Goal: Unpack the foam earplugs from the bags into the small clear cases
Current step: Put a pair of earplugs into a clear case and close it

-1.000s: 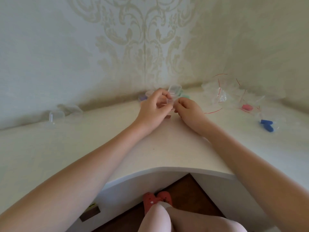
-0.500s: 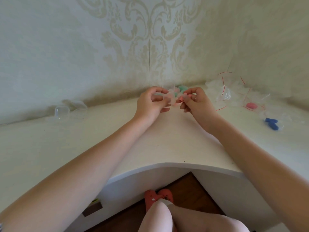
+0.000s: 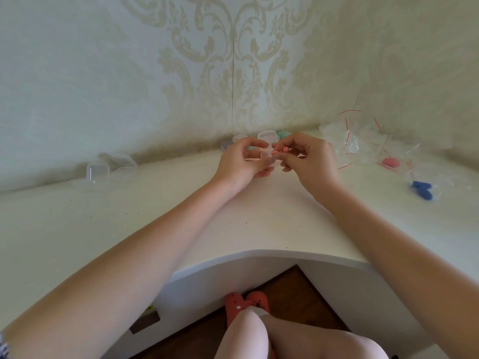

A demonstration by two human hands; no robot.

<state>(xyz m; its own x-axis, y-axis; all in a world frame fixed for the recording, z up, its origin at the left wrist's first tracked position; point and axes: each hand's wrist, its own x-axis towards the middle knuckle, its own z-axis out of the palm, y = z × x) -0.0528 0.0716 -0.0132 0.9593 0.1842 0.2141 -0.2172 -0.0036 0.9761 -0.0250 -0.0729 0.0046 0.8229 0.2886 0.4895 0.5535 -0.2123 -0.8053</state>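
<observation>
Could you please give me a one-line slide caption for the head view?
Two hands, left and right, pinch a pink earplug over a clear case on a white desk.

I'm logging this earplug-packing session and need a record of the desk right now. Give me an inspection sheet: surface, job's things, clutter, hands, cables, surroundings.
Surface: white corner desk, a few dark specks.
Job's things: pink earplug pinched over a small clear case; empty cases far left; filled cases at the corner; bagged pink earplugs and blue earplugs right.
Clutter: empty bags heaped right.
Hands: left hand holds the case; right hand fingers grip the earplug.
Cables: nothing seen.
Surroundings: patterned wallpaper, wooden floor, red shoes.
</observation>
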